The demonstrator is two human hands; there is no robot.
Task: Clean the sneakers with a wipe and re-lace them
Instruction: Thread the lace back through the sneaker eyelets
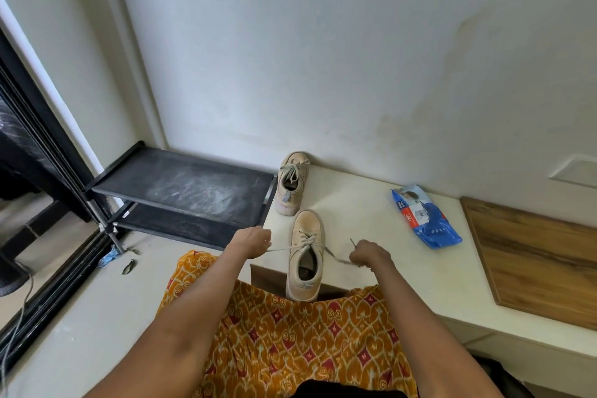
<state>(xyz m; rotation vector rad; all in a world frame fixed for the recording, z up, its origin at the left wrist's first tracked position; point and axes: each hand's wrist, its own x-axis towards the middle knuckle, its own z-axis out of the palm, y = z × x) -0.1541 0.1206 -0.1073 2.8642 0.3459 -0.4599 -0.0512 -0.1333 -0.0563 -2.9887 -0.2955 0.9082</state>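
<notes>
While both hands were pinching a lace end each, the whole thing came down to how the near sneaker (306, 252) sat between them. The left hand (252, 241) had its fingers closed on the lace end (284, 249) pulled out to the left, and the right hand (368, 254) gripped the other lace end (337, 257), drawn out to the right. So the lace ran straight across, while the shoe's long axis pointed away from the person, toe toward the wall and heel hanging just over the counter (371, 213) edge. Both hands looked about equally close to the eyelets. I'd guess the next move was crossing the ends over the tongue. The other sneaker (291, 182), already laced, sat further back by the wall, with the wipes pack (426, 220) off to the right.
</notes>
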